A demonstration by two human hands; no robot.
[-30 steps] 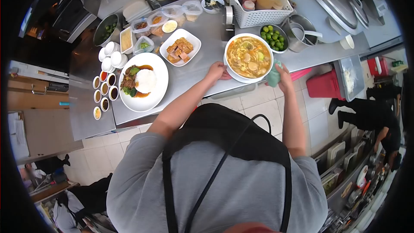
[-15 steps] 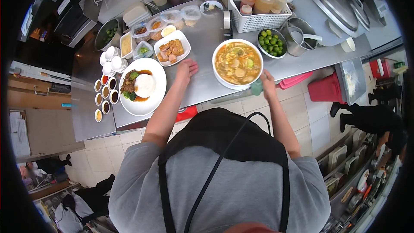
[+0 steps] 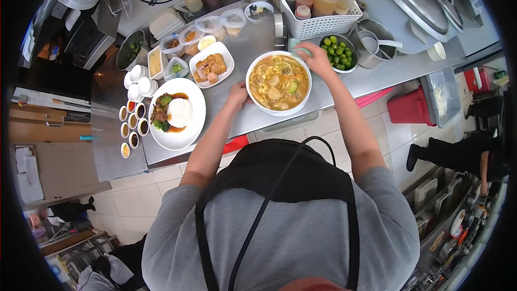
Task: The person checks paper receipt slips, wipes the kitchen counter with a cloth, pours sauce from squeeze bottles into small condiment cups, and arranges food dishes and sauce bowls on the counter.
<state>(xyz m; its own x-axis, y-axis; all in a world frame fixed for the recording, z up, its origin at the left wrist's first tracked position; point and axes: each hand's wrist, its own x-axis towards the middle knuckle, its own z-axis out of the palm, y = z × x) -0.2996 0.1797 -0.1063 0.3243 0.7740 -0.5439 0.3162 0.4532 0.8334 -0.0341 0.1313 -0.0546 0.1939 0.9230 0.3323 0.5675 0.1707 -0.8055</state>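
Observation:
A large white bowl of soup [image 3: 278, 83] stands near the front edge of the steel counter. My left hand [image 3: 237, 96] is at the bowl's left side, its fingers partly hidden by the rim. Beyond the bowl's upper right, my right hand [image 3: 314, 57] holds a green cloth [image 3: 294, 46], close to the bowl of green limes [image 3: 338, 53]. Left of the soup are a square white dish of sliced golden food [image 3: 211, 69] and a round white plate with rice, meat and broccoli [image 3: 179, 113].
Small sauce cups [image 3: 132, 122] and stacked white cups [image 3: 141, 82] are at the counter's left. A white basket of bottles [image 3: 321, 24], a metal pot [image 3: 371, 43] and large lids [image 3: 414, 0] stand behind. Another person [image 3: 458, 153] is at the right.
The soup bowl has shifted left along the counter. My right hand has moved with the cloth from the bowl's lower right to beyond its upper right. My left hand is back beside the bowl.

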